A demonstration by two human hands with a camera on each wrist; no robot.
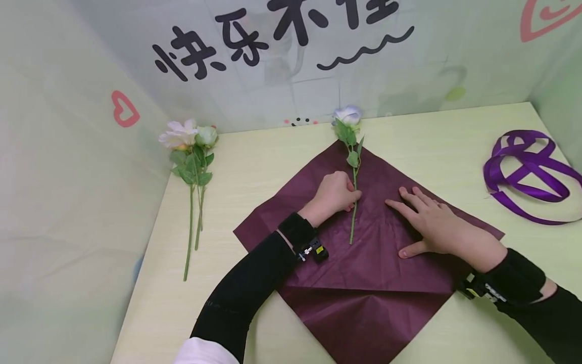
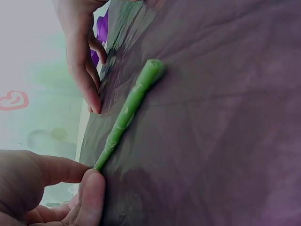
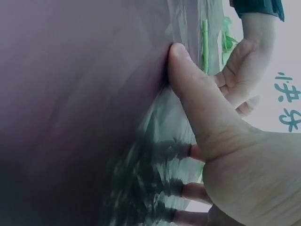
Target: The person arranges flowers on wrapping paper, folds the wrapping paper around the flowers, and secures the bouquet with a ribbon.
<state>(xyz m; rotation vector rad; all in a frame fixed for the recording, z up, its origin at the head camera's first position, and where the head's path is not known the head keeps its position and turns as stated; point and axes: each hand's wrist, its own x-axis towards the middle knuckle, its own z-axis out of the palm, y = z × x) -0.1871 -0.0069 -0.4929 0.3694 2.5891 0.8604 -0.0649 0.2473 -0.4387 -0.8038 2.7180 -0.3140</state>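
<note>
A pale lilac artificial flower (image 1: 348,116) lies on a dark purple sheet of wrapping paper (image 1: 377,273), its bloom past the sheet's far corner. My left hand (image 1: 335,193) pinches its green stem (image 1: 352,222) between thumb and finger; in the left wrist view the cut end of the stem (image 2: 128,110) points away over the paper. To the right, my right hand (image 1: 425,222) rests on the paper with fingers spread and holds nothing. The right wrist view shows its thumb (image 3: 202,89) touching the sheet.
At the left of the table (image 1: 150,308) lie a pale pink flower (image 1: 179,134) and a whitish-green one (image 1: 206,136) with long stems. A loosely coiled purple ribbon (image 1: 523,172) lies at the right. A printed cloth backdrop (image 1: 273,86) stands behind the table.
</note>
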